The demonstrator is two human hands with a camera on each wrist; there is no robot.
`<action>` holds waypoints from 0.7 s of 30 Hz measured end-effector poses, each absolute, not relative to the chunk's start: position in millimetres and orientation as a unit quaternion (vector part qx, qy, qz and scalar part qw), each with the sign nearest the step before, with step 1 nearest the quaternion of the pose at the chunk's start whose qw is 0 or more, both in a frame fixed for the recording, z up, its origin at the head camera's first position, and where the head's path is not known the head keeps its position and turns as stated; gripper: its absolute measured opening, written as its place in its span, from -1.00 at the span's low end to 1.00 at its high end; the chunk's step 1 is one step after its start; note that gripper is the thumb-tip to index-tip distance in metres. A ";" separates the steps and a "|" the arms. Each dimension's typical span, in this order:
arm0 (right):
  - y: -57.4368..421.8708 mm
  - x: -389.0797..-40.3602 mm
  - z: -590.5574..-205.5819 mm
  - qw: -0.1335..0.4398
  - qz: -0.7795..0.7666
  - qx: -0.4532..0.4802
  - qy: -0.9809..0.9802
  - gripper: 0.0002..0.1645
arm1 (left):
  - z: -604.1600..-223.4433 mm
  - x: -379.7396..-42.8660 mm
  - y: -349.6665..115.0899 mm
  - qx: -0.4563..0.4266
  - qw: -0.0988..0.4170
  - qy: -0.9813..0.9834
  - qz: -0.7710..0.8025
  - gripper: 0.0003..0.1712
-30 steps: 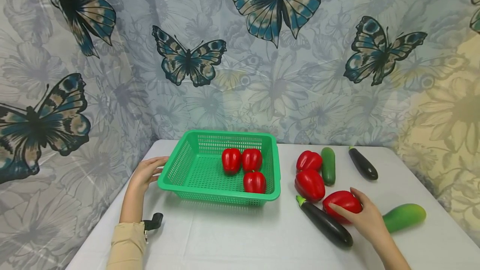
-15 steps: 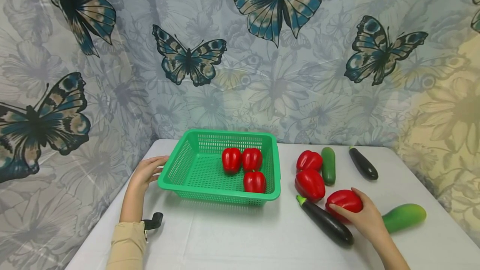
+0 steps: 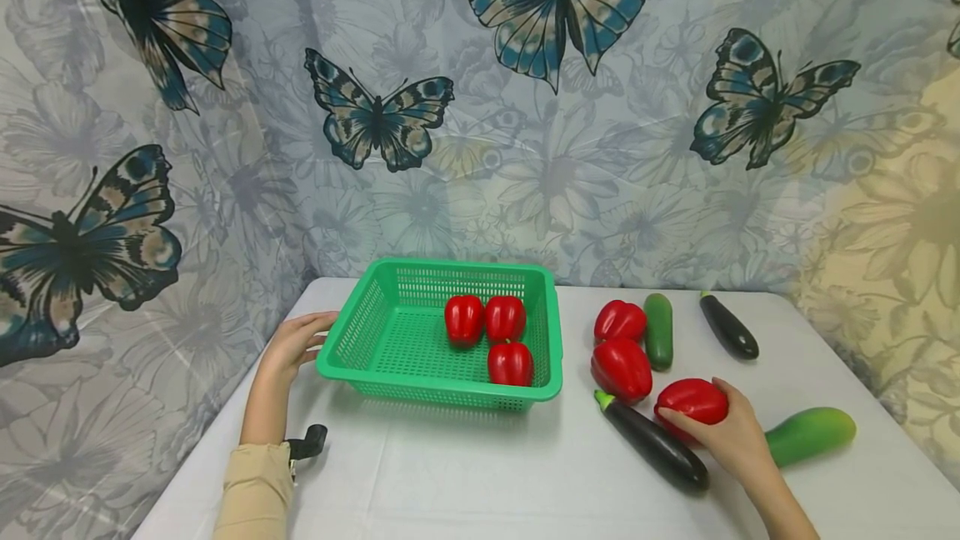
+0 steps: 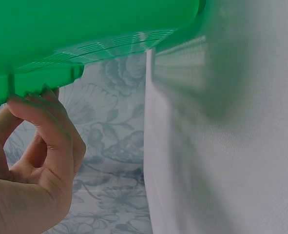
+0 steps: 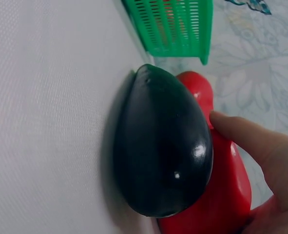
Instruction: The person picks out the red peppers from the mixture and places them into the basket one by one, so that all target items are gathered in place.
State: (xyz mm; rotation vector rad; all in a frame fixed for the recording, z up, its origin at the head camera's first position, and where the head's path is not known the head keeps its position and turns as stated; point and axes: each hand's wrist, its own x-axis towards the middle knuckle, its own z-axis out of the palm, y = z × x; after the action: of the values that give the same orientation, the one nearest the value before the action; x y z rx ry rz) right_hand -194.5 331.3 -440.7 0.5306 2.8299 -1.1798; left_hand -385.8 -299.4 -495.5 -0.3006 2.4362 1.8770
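My right hand (image 3: pixel 733 433) grips a red bell pepper (image 3: pixel 692 401), thumb on the near side and fingers round the far side. In the right wrist view, the dark eggplant (image 5: pixel 163 151) covers part of the red behind it, and the thumb (image 5: pixel 241 134) shows at the right. In the head view this eggplant lies just left of the held pepper. At the left, my left hand (image 3: pixel 291 348) rests its fingertips against the rim of the green basket (image 3: pixel 420 390). Its fingers (image 4: pixel 61 141) are bent below that rim in the left wrist view. Several red bell peppers (image 3: pixel 510 364) sit inside the basket.
Two more red bell peppers (image 3: pixel 622 369) lie right of the basket, with a cucumber (image 3: pixel 658 332) beside them. A smaller eggplant (image 3: pixel 729 327) is at the back right. A large, long green fruit or vegetable (image 3: pixel 812 436) lies beyond my right wrist. Patterned cloth (image 3: pixel 570 215) hangs behind the table.
The right hand and the red bell pepper in its grip have shifted slightly right, a little away from the neighbouring peppers. The left hand and basket stay in place.
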 end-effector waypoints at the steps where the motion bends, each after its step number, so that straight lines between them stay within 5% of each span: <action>1: 330.9 -194.3 -440.7 0.015 -0.380 0.172 0.909 0.34 | -496.2 -386.3 -299.6 -0.099 0.025 0.787 0.609 -0.12; 21: 330.4 -197.9 -421.4 0.002 -0.412 0.188 0.892 0.30 | -497.4 -387.3 -300.9 -0.088 0.022 0.784 0.614 -0.13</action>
State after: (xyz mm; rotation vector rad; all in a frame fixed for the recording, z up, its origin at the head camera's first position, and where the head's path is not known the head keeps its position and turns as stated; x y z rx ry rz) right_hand -197.9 330.4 -421.4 0.5886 2.7980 -1.2940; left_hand -387.3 -300.9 -497.4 -0.2713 2.4286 1.9021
